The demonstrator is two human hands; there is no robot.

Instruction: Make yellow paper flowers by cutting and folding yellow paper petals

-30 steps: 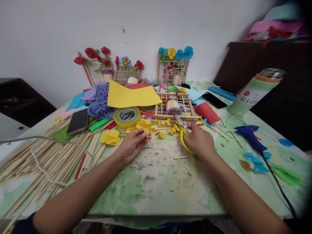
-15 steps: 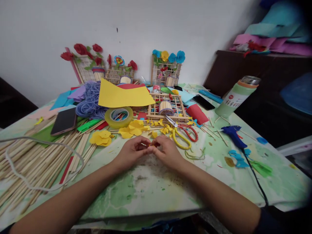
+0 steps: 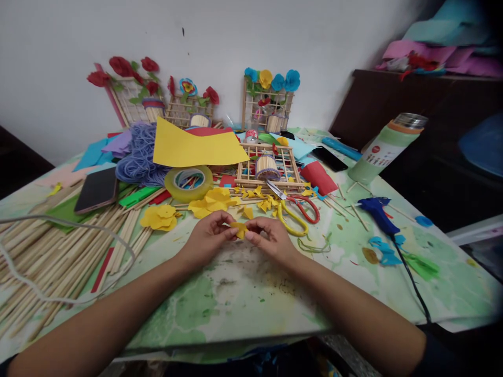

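Between my two hands is a small yellow paper piece (image 3: pixel 239 230), held a little above the table's front half. My left hand (image 3: pixel 210 234) pinches its left side, thumb against fingers. On the other side my right hand (image 3: pixel 271 238) grips it between thumb and fingertips. Just beyond lie yellow paper petals (image 3: pixel 214 202) and small yellow scraps (image 3: pixel 269 204). A yellow paper flower (image 3: pixel 159 217) rests left of my left hand. Scissors (image 3: pixel 293 222) with yellow and red handles lie beyond my right hand, near green string (image 3: pixel 314 245).
Bamboo sticks (image 3: pixel 70 262), a white cable (image 3: pixel 47 301) and a phone (image 3: pixel 97 189) fill the left. Behind are a tape roll (image 3: pixel 171 183), purple yarn (image 3: pixel 143 157), yellow paper (image 3: pixel 196 149) and a stick lattice (image 3: pixel 291 167). A blue glue gun (image 3: pixel 379 214) and green bottle (image 3: pixel 377 152) stand right.
My hands have drawn slightly apart, and the yellow paper piece between them now shows more fully. The whole view has shifted a little.
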